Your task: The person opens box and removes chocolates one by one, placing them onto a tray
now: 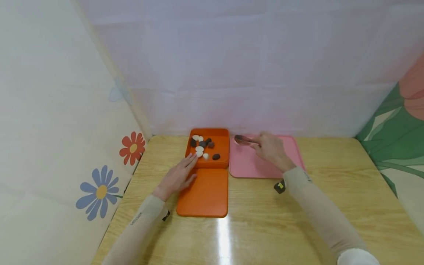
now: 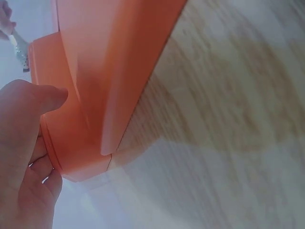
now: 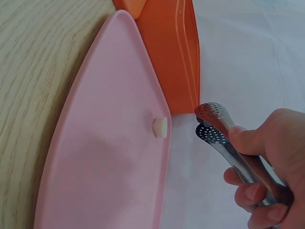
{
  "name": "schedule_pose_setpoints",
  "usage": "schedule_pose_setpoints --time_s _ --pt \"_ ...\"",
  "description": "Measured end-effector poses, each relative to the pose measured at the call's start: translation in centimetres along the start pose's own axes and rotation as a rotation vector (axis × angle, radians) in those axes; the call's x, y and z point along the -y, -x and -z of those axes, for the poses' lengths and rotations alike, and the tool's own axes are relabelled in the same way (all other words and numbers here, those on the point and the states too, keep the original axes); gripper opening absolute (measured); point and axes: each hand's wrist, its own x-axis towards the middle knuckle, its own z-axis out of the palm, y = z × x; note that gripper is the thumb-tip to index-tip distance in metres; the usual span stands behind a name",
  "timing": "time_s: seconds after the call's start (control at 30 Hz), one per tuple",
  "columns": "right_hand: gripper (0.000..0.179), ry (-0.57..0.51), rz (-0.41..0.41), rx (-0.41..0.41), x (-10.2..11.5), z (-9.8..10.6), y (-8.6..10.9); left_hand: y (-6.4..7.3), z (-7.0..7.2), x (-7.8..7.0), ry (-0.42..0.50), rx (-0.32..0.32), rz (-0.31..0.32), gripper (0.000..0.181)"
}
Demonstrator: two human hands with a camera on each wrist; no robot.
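Observation:
My right hand (image 1: 271, 149) grips a pair of metal tongs (image 3: 238, 152) with perforated ends, held over the left part of the pink tray (image 1: 261, 167). Between the nearly closed tips there seems to be a small dark thing, mostly hidden. A white pebble (image 3: 160, 128) lies on the tray near its rim. My left hand (image 1: 177, 176), fingers fairly straight, touches the near left rim of the orange box (image 1: 222, 134). Inside that box lie several white pebbles (image 1: 199, 149) and dark pebbles (image 1: 216, 156). The left thumb (image 2: 52, 98) is held apart from the other fingers.
An orange lid or shallow tray (image 1: 203, 195) lies directly in front of the box. The pink tray adjoins the box's right side. All stand on a wooden table (image 1: 258, 221), with a pale cloth (image 1: 232, 73) hanging behind and flower-printed cloth at the sides.

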Motion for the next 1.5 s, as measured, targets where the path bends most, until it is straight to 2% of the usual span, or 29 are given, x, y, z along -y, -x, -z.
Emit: schedule_pose_setpoints --time_s 0.1,0.67,0.83,1.17,1.5 --pt "0.025 0.023 -0.004 -0.008 -0.5 -0.4 0.0 0.0 0.1 -0.1 -0.001 0.003 0.007 0.071" --pt "0.027 0.055 -0.103 0.058 -2.4 -1.7 0.1 -0.1 0.3 -0.5 0.013 -0.001 0.014 0.068" --pt "0.027 0.056 -0.107 0.065 -2.8 -2.1 0.1 -0.1 0.3 -0.4 0.023 -0.006 0.016 0.068" --pt "0.027 0.063 -0.135 0.026 -3.2 -2.7 0.4 -0.3 0.1 -0.2 0.035 -0.009 0.025 0.068" --pt "0.025 0.065 -0.126 0.001 -3.0 -2.9 0.4 -0.3 0.0 -0.2 0.033 -0.014 0.023 0.068"
